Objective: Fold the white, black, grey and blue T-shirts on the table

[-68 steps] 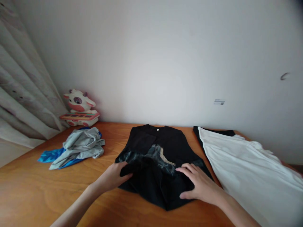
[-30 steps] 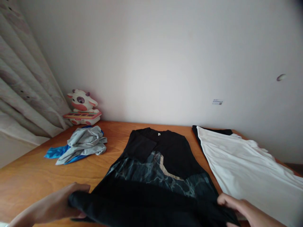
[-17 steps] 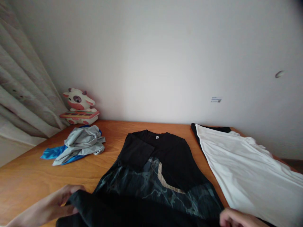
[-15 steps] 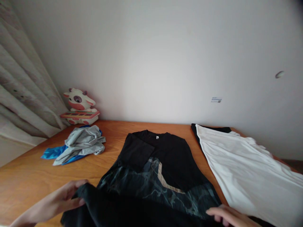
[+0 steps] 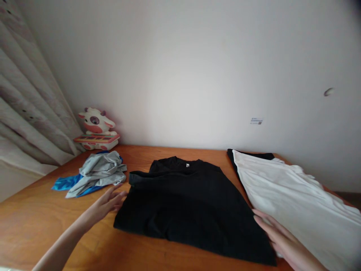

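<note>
Crowding the black cloth T-shirt (image 5: 191, 203) on its right is a spread white fabric garment (image 5: 284, 192); a crumpled grey-and-blue cloth bundle (image 5: 100, 171) and a white-and-pink cow-shaped toy keyboard (image 5: 96, 130) sit beyond its left side. Half a second ago its hem was held low; now it lies folded up over the marbled front, mid-table. Both hands' fingers are loosely extended, left hand (image 5: 109, 203) just beside one edge, right hand (image 5: 272, 229) along the other. Orange-brown wooden tabletop (image 5: 93, 244) shows leftward and in front.
</note>
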